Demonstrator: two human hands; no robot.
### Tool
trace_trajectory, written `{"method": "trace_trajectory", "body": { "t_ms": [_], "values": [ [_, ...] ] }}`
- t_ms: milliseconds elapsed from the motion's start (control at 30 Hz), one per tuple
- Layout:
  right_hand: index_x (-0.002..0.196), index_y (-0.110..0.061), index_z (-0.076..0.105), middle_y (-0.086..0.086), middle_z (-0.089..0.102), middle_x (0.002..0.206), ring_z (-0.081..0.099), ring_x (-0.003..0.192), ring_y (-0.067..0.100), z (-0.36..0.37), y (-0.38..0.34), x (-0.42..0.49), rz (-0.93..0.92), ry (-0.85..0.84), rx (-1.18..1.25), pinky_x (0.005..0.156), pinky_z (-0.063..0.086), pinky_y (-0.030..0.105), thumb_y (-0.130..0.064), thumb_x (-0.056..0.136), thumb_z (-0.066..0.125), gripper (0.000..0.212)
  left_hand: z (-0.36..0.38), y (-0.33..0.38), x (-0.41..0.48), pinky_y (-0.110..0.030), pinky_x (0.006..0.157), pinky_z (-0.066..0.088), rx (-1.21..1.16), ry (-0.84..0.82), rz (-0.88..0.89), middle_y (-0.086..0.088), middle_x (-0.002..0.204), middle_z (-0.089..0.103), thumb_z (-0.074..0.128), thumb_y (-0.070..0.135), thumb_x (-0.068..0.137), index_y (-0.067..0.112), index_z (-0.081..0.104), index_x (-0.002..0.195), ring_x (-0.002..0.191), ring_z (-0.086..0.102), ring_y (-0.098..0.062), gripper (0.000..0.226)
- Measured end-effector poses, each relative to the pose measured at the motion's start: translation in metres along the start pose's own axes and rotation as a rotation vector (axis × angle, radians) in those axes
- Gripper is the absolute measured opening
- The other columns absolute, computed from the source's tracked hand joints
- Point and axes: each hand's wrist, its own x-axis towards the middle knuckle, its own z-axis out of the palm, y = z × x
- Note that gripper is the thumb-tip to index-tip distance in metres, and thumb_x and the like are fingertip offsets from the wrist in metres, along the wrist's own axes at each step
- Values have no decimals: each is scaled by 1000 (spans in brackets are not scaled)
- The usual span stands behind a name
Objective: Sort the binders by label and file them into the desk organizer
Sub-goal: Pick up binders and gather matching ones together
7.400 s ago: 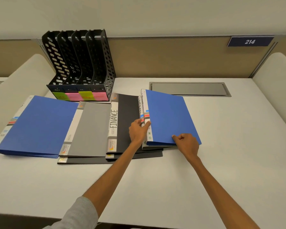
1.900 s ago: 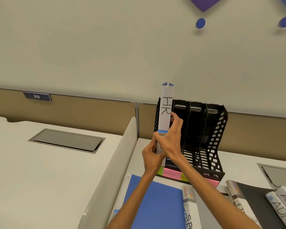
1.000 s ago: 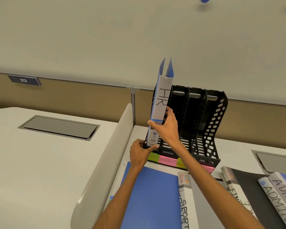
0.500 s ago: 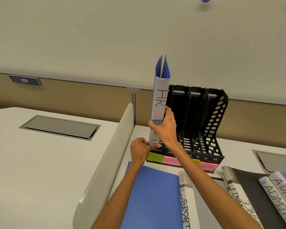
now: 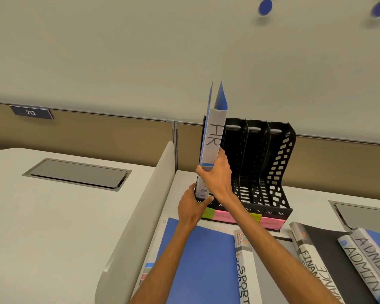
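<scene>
The right hand [image 5: 217, 178] is wrapped round the spine of the blue HR binder [image 5: 213, 139] about halfway up, thumb on the left edge and fingers on the right. The left hand [image 5: 193, 205] pinches the binder's bottom corner, thumb across the front. The binder stands nearly upright, leaning slightly, with its covers splayed at the top. Its foot sits at the front lip of the leftmost compartment of the black desk organizer [image 5: 279, 161], above the green sticky label [image 5: 206, 213]. Whether it is fully seated cannot be told. The other three compartments look empty. Nothing else appears filed, so this seems to be the first binder going in. Lying flat on the desk [image 5: 305, 194] and not yet filed are a blue binder [image 5: 195, 260] under the forearms, a SPORTS binder [image 5: 243, 270], a FINANCE binder [image 5: 312, 260] and two ADMIN binders [image 5: 360, 266]. Most of the sorting therefore remains.
</scene>
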Motion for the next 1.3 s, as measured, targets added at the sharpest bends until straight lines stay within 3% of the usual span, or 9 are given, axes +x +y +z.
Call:
{"method": "trace_trajectory", "body": {
  "t_ms": [133,267,400,533,667,867,1033,1200,1300],
  "values": [
    [144,-17,30,6,46,138,51,113,19,-2,3,-1,7,33,37,90,54,40,-22,77,76,82,5,-2,-6,-38,92,55,-11,14,28,-2,128,61,65,58,82,20,44,141,114,61,-22,73],
    [144,-16,31,7,50,137,51,100,12,0,6,-1,-5,34,37,81,51,30,-22,78,76,80,9,-2,-8,-36,90,54,29,25,23,-4,129,59,59,60,86,20,44,142,113,60,-22,70],
    [143,-16,33,7,52,134,55,99,14,0,9,2,4,11,67,83,54,36,-22,79,75,77,11,-1,-7,-41,95,53,61,19,23,-4,134,56,56,57,90,21,38,146,117,59,-24,69],
    [142,-17,35,3,54,130,58,95,13,-1,16,0,-5,20,126,78,52,27,-23,80,75,75,12,-2,-6,-45,99,51,88,25,14,-3,138,56,55,55,91,17,27,151,121,59,-26,77],
    [141,-15,37,1,57,125,61,84,6,-1,22,2,9,53,168,69,50,11,-21,79,75,73,9,-5,-2,-44,94,54,122,22,46,-1,133,60,50,64,90,18,36,147,116,62,-26,75],
    [145,-17,32,4,55,132,61,92,12,4,17,6,-50,-13,130,76,50,21,-27,82,73,76,4,-10,1,-42,93,55,90,-30,67,-3,134,60,50,62,89,17,40,144,114,63,-27,72],
    [147,-18,31,5,55,133,62,95,12,6,17,8,-77,-25,130,73,51,15,-29,83,73,77,-7,-23,-3,-29,84,57,-173,44,-12,-6,116,70,67,52,85,11,61,121,104,68,-23,54],
    [147,-20,33,5,56,132,62,85,8,5,16,12,-84,-34,147,59,46,0,-26,82,75,78,-21,-22,8,-38,76,60,-104,71,7,-9,95,75,74,49,80,4,72,100,84,71,-21,50],
    [146,-20,34,6,56,132,61,80,5,5,17,13,-76,-26,157,56,42,-4,-24,81,75,78,-24,-20,11,-39,73,59,-12,55,16,-8,96,74,72,53,80,5,70,100,82,69,-21,52]
  ]
}}
